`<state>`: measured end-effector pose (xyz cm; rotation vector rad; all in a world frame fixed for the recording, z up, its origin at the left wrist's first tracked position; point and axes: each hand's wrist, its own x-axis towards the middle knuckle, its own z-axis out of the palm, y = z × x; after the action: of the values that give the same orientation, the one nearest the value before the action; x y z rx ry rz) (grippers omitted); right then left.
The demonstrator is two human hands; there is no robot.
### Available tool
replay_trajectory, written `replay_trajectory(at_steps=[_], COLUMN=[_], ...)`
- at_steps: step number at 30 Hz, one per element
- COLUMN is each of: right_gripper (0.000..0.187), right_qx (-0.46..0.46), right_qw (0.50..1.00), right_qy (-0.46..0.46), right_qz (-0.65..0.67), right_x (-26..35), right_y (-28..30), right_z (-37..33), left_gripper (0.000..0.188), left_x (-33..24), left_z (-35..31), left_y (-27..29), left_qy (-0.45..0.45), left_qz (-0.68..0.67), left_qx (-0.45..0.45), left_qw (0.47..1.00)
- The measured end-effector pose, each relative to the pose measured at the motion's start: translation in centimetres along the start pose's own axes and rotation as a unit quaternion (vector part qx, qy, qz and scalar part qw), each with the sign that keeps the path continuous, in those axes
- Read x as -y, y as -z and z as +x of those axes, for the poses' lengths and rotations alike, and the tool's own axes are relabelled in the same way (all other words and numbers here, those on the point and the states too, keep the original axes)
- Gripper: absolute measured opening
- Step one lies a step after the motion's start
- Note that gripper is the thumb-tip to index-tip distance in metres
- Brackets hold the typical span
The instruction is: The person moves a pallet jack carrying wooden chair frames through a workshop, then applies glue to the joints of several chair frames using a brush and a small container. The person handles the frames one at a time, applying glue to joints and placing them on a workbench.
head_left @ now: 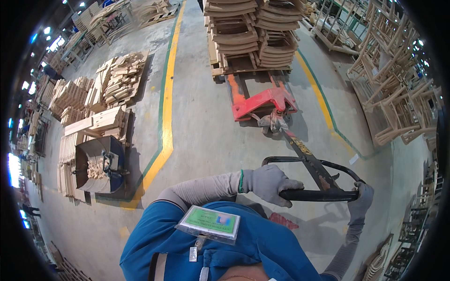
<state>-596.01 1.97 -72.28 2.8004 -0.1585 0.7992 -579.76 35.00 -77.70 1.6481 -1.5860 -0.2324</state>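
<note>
In a grey glove, my left hand [272,184] wraps round the left end of the black loop handle [318,195] of a pallet jack. My right hand [363,199], gloved the same way, grips the right corner of that handle. From the handle a dark shaft [307,157] leads forward to the red body of the pallet jack [265,103]. Its forks run under a wooden pallet [251,69]. Curved wooden chair parts [232,28] are stacked high on the pallet in two columns.
Yellow and green floor lines [167,107] border the aisle. On the left lie pallets of cut wood [124,77] and a dark metal bin [101,164] of wood pieces. Wooden chair frames [393,79] crowd the right side. Further back left stands a workbench [77,51].
</note>
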Motion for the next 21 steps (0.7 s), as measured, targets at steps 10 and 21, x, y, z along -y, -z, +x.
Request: replay_trajectory(at_steps=[10, 21], right_gripper=[0.015, 0.025], right_qx=[-0.030, -0.033], right_qw=[0.999, 0.997], right_qy=[0.012, 0.066], right_qz=[-0.016, -0.025], right_x=[2.4, -5.5], right_y=[5.7, 11.0], right_z=[-18.9, -25.2], left_gripper=[0.046, 0.041], left_x=[-9.8, -18.4], left_z=[-10.6, -9.9], left_y=[-13.5, -19.5], left_qy=[-0.072, -0.014], left_qz=[-0.012, 0.005], left_qx=[-0.115, -0.131], left_qw=[0.991, 0.991])
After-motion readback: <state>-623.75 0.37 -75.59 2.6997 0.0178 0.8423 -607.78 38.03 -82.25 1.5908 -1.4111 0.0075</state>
